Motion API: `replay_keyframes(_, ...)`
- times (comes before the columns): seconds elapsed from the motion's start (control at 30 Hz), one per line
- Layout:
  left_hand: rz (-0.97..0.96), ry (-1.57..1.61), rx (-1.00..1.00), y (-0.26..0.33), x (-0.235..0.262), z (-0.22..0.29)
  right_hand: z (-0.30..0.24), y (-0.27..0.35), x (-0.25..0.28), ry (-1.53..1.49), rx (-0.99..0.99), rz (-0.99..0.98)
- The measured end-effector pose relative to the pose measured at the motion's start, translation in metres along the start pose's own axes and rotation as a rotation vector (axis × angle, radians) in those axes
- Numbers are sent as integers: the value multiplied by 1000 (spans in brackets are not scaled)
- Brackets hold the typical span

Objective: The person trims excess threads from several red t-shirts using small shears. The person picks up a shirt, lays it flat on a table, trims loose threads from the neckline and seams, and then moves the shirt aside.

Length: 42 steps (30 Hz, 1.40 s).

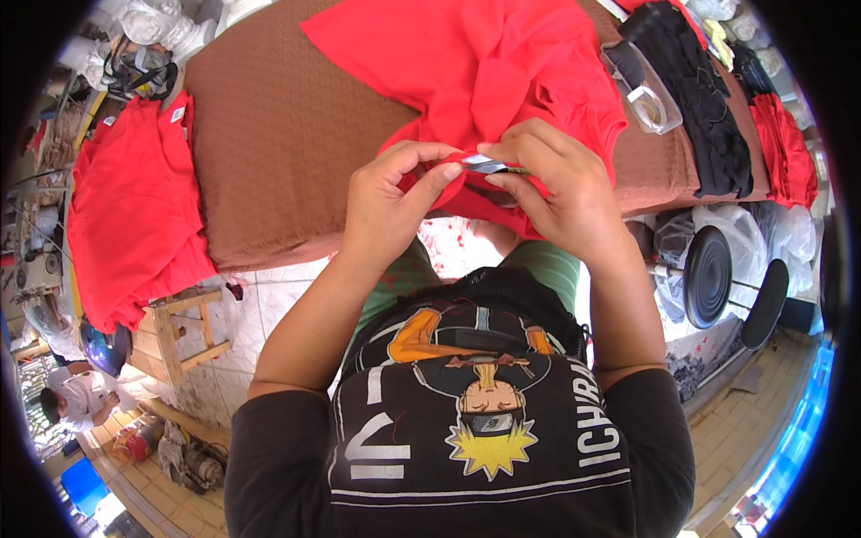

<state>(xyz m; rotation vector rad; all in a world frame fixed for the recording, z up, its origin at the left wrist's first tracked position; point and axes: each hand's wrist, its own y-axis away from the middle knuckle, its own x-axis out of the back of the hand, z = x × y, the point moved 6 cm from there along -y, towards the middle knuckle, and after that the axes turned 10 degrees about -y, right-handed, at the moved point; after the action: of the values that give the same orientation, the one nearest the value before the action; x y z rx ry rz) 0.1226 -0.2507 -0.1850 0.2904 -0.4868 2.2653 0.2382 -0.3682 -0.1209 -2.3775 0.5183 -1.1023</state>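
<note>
At the near edge of the brown table (287,134), your left hand (395,202) and right hand (556,193) each pinch 1 small label (480,162) against the red shirt (484,63).

The one view sits on my head and looks steeply down past my chest, close over my left hand (395,202) and right hand (560,193). It faces forward across the brown padded table (287,134) beyond my grip. The fisheye bends edges and darkens the rim, with floor below my grip.
</note>
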Motion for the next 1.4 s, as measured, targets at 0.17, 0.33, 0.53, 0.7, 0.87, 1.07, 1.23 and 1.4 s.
replay_keyframes(0.17,460,629,-117,-54,122,-26,15,3,49,-27,-118,337)
replay_keyframes(0.33,1018,618,236,-62,273,-103,57,28,95,-329,-254,745)
replay_keyframes(0.53,817,16,54,-60,183,-44,107,63,105,-176,-475,681)
replay_keyframes(0.7,69,-716,-326,-58,-5,-6,123,45,23,-77,-628,293)
replay_keyframes(0.87,-38,-844,-298,-77,-57,-29,120,32,-34,-136,-709,206)
replay_keyframes(1.07,-48,-524,-163,-81,-31,7,99,9,-37,-240,-587,420)
replay_keyframes(1.23,-86,-258,-108,-104,9,15,90,-13,-52,-974,-624,323)
replay_keyframes(1.4,-445,158,226,-81,20,15,82,-7,-33,-1262,-714,323)
